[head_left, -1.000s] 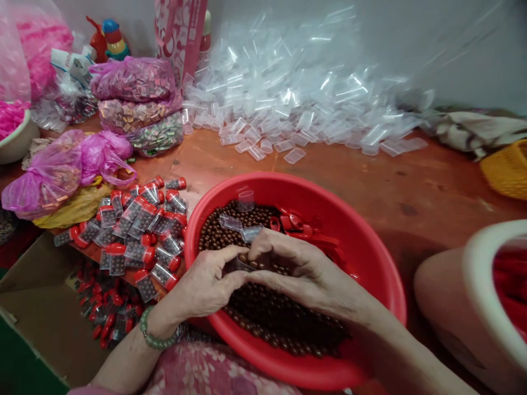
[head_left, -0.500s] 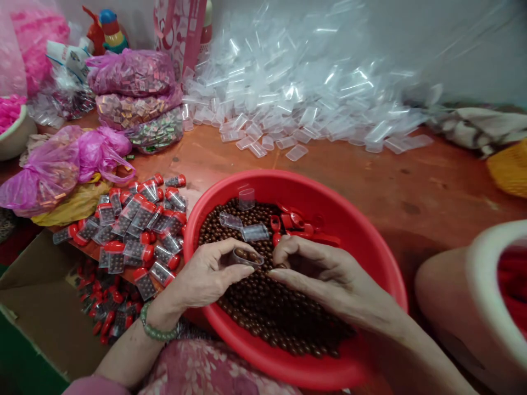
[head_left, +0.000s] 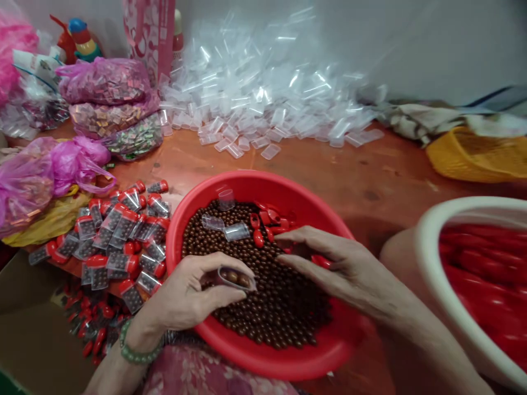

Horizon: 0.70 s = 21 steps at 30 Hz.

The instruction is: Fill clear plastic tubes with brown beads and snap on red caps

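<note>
My left hand [head_left: 193, 291] grips a small clear plastic container [head_left: 236, 277] with its mouth facing up; brown balls show inside. Below it is a red basin [head_left: 263, 370] filled with shiny brown candy balls [head_left: 272, 307]. Over the right part of the basin hangs my right hand [head_left: 333, 269], thumb and fingers apart, with nothing seen between them. Close to its fingertips lie several red caps [head_left: 267, 216]. Clear containers [head_left: 236, 231] rest on the balls near the far side of the basin.
Filled red-capped containers [head_left: 119, 230] are piled left of the basin, more in a cardboard box [head_left: 28, 312] below. Clear containers [head_left: 263, 115] heap along the wall. A white-rimmed tub [head_left: 428, 258] of red pieces stands right, a yellow basket [head_left: 473, 156] behind. Pink bags [head_left: 102, 82] sit back left.
My right hand has opened from a pinch on a brown ball and moved away from the container. The view has swung right, bringing more of the white-rimmed tub in.
</note>
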Each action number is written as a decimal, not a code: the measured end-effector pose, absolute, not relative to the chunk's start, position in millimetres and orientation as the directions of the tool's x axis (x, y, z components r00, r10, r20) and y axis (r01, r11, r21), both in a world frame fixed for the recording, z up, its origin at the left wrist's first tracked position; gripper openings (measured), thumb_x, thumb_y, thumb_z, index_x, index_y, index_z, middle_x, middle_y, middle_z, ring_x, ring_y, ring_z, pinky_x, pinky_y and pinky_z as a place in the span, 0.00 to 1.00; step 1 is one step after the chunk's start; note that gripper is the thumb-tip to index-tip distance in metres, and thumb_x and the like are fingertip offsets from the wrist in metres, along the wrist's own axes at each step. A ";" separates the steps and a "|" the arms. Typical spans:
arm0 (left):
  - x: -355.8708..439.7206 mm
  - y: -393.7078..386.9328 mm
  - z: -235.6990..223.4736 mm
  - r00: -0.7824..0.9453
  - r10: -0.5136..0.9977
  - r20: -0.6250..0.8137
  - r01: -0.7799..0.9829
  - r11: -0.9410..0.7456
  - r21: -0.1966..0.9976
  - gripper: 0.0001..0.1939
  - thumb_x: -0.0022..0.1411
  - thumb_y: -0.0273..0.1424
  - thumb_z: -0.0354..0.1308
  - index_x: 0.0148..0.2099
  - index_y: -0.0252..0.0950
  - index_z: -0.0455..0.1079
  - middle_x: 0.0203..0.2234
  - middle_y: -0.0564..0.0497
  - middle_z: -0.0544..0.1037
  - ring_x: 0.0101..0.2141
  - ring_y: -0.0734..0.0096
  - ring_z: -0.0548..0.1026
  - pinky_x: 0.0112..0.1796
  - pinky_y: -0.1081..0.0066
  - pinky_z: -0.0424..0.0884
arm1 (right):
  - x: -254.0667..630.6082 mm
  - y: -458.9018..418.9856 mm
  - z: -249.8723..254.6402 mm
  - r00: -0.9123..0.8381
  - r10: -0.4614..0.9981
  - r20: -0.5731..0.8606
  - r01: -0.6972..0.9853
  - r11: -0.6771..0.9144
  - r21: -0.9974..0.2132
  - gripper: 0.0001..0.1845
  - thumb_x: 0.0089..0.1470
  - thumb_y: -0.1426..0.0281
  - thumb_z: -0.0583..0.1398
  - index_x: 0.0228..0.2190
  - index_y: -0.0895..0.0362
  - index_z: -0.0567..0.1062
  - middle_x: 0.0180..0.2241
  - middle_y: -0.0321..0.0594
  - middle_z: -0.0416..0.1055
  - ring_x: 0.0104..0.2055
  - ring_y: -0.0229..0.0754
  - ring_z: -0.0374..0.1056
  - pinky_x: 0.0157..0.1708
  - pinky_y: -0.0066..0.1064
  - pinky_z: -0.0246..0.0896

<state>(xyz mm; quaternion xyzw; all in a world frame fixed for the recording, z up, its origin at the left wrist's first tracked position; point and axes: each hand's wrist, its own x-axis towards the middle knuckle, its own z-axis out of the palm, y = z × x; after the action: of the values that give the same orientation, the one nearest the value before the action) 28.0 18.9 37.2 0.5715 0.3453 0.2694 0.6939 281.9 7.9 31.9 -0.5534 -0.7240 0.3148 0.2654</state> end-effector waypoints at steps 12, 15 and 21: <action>32.2 26.6 32.9 0.566 0.795 -0.220 0.073 0.217 0.973 0.10 0.58 0.30 0.61 0.44 0.36 0.76 0.35 0.49 0.80 0.35 0.72 0.76 0.36 0.74 0.71 | 309.6 12.6 12.9 -0.186 0.964 -0.189 0.982 0.174 -0.077 0.11 0.61 0.68 0.53 0.32 0.56 0.74 0.31 0.41 0.75 0.31 0.40 0.71 0.32 0.30 0.63; 33.7 26.4 34.1 0.563 0.777 -0.282 0.147 0.242 0.959 0.12 0.58 0.31 0.62 0.45 0.35 0.77 0.36 0.48 0.81 0.35 0.70 0.77 0.37 0.74 0.71 | 293.4 17.1 6.2 -0.134 0.962 -0.237 0.983 0.160 0.091 0.13 0.60 0.64 0.56 0.30 0.59 0.75 0.30 0.46 0.75 0.32 0.46 0.72 0.31 0.34 0.61; 37.4 27.6 32.0 0.571 0.737 -0.361 0.087 0.382 0.920 0.13 0.56 0.32 0.63 0.44 0.34 0.76 0.35 0.49 0.81 0.33 0.74 0.76 0.37 0.75 0.69 | 277.7 27.2 -9.2 -0.097 0.968 -0.232 0.976 0.138 0.168 0.11 0.56 0.69 0.58 0.29 0.64 0.76 0.29 0.53 0.74 0.31 0.51 0.72 0.28 0.36 0.58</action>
<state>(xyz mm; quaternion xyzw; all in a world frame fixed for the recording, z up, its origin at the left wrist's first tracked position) 37.4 27.6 32.0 0.5086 0.4053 0.2239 0.7259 277.7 27.2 -9.2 -0.6563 -0.7404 0.0143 -0.1442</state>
